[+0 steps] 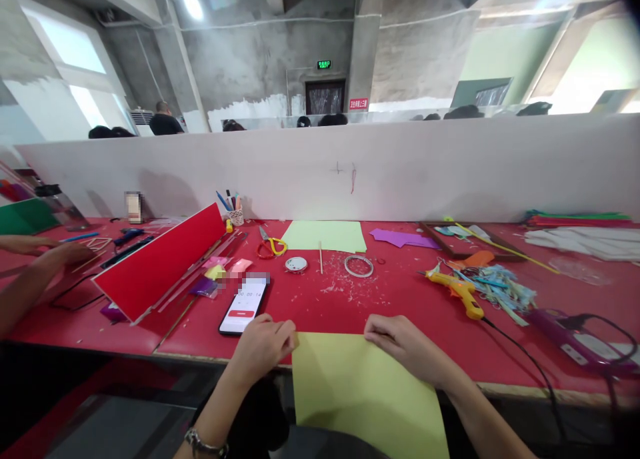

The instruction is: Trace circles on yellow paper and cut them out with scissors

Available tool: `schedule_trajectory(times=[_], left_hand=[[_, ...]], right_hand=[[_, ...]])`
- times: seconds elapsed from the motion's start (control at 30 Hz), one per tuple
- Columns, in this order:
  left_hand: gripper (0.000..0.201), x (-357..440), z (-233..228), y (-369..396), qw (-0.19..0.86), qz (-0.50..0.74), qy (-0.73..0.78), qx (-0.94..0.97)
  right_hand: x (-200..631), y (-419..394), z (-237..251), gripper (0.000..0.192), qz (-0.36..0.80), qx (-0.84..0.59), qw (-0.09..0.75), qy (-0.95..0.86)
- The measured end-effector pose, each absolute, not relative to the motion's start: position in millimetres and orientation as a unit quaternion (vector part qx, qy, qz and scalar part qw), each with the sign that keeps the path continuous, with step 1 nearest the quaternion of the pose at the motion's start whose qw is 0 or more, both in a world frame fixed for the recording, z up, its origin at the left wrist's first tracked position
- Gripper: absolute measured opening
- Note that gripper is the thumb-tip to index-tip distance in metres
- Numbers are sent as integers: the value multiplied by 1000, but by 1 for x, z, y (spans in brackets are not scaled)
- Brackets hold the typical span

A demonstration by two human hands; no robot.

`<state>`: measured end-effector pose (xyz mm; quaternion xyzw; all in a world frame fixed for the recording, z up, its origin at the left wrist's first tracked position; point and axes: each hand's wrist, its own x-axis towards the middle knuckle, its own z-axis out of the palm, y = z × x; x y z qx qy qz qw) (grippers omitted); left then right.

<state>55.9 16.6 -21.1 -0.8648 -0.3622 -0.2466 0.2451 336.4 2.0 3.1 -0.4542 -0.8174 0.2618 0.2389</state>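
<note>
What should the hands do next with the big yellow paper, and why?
Probably slide the yellow-green paper sheet further onto the red table. The left hand and right hand pinch its far corners, and most of it overhangs the near edge.

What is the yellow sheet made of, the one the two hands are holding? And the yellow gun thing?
The yellow sheet looks like thin matte paper or card: flat, no shine, overhanging the table edge unsupported. The yellow gun looks like hard plastic with a dark cord, probably a glue gun.
</note>
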Motion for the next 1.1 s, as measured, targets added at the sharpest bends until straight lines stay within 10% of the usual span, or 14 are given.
schedule_trajectory(times=[1.1], left_hand=[[39, 105, 3, -6, -263, -183, -389, -864]], right_hand=[[305, -4, -11, 14, 54, -405, 256, -876]])
